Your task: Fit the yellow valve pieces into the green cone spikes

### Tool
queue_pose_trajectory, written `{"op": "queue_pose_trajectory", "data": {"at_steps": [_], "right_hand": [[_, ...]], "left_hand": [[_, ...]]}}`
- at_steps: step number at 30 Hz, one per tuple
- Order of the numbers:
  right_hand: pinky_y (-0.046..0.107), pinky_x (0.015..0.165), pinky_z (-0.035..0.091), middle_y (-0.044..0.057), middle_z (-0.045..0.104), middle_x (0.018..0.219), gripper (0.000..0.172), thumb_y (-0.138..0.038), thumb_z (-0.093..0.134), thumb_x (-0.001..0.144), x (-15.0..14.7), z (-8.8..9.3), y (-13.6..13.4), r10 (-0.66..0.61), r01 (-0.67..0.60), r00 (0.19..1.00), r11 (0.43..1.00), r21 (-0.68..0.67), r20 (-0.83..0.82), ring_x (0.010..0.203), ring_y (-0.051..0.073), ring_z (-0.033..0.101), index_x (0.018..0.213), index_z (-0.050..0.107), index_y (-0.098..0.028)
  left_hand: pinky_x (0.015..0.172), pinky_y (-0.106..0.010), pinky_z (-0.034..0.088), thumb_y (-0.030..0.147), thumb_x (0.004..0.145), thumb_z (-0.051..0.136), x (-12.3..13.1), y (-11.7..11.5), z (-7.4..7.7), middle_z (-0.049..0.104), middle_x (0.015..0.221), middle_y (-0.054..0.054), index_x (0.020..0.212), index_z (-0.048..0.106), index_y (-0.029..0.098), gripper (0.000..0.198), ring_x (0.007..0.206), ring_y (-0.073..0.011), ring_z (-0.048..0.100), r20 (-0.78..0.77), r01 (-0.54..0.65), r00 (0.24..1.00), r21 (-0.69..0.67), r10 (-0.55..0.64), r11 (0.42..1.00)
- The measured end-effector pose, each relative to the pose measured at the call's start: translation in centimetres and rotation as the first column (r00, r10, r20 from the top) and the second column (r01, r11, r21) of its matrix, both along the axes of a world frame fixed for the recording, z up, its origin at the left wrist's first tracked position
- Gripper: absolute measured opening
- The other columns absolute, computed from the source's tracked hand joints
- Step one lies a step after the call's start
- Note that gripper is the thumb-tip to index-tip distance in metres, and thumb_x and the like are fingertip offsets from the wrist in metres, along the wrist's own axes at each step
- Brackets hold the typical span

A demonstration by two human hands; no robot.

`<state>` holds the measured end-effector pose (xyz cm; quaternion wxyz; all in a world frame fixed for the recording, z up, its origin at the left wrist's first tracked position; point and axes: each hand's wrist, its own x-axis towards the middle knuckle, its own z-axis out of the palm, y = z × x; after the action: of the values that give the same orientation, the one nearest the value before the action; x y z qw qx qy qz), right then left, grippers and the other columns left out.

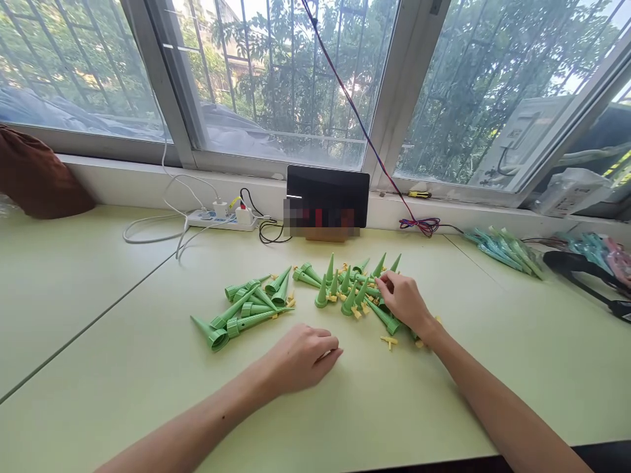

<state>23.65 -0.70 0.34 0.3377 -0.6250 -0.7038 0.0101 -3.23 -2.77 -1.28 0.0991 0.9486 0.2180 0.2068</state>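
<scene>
My left hand (311, 355) rests on the table in front of the pile, its fingers curled together and nothing showing in them. My right hand (401, 299) is over the right side of the pile, thumb and forefinger pinched together. What it holds, if anything, is hidden. Around its fingertips are green plant watering spikes (348, 302), several standing point up with small yellow valves (357, 312) beside or on them. More green spikes (246, 305) lie on their sides at the left. A loose yellow valve (389, 341) lies just below my right hand.
Behind the pile stands a dark tablet (328, 197) on a wooden stand. A power strip (221, 220) with plugs and cables is at the back left. Bagged blue and green pieces (505, 249) and a black headband-like object (586, 269) lie at the right, a brown bag (39, 174) at far left.
</scene>
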Motion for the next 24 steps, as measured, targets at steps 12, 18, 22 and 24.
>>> {"op": "queue_pose_trajectory", "data": {"at_steps": [12, 18, 22, 24], "right_hand": [[0.026, 0.049, 0.042, -0.003, 0.05, 0.057, 0.026, -0.035, 0.041, 0.102, -2.1, 0.3, -2.9, 0.063, 0.123, 0.949, 0.829, 0.546, -0.309, 0.046, 0.013, 0.051, 0.081, 0.049, -0.023], [0.025, 0.05, 0.039, -0.002, 0.051, 0.063, 0.015, -0.014, 0.042, 0.099, -5.7, -0.1, -5.1, 0.499, -0.375, 0.86, 0.756, 0.536, -0.102, 0.054, 0.013, 0.05, 0.095, 0.053, -0.023], [0.024, 0.053, 0.041, -0.001, 0.051, 0.066, 0.017, -0.011, 0.041, 0.099, -6.2, 0.2, -5.0, 0.55, -0.457, 0.832, 0.749, 0.479, -0.067, 0.057, 0.013, 0.049, 0.094, 0.052, -0.022], [0.024, 0.053, 0.041, -0.001, 0.052, 0.067, 0.016, -0.012, 0.042, 0.099, -6.0, 0.0, -4.7, 0.523, -0.43, 0.848, 0.774, 0.464, -0.087, 0.056, 0.013, 0.049, 0.093, 0.053, -0.022]], "left_hand": [[0.048, -0.024, 0.031, 0.045, 0.1, 0.038, 0.7, -0.2, 0.5, 0.046, 0.049, 0.003, 0.067, 0.056, 0.017, 0.047, 0.044, -0.0095, 0.041, 0.244, -0.047, 0.944, -0.568, 0.223, 0.822], [0.04, -0.023, 0.039, 0.065, 0.095, 0.031, 0.4, 0.5, 1.4, 0.063, 0.06, -0.005, 0.088, 0.061, 0.013, 0.061, 0.04, -0.0124, 0.053, 0.33, 0.294, 0.864, -0.944, 0.381, 0.152], [0.042, -0.021, 0.038, 0.056, 0.092, 0.052, 0.1, 0.3, 2.0, 0.064, 0.065, -0.005, 0.091, 0.064, 0.011, 0.047, 0.045, -0.0107, 0.054, 0.361, 0.358, 0.904, -0.932, 0.229, 0.055], [0.042, -0.02, 0.034, 0.052, 0.092, 0.056, 0.0, 0.2, 2.0, 0.062, 0.065, -0.004, 0.091, 0.065, 0.011, 0.041, 0.044, -0.008, 0.049, 0.357, 0.35, 0.912, -0.934, 0.204, 0.068]]}}
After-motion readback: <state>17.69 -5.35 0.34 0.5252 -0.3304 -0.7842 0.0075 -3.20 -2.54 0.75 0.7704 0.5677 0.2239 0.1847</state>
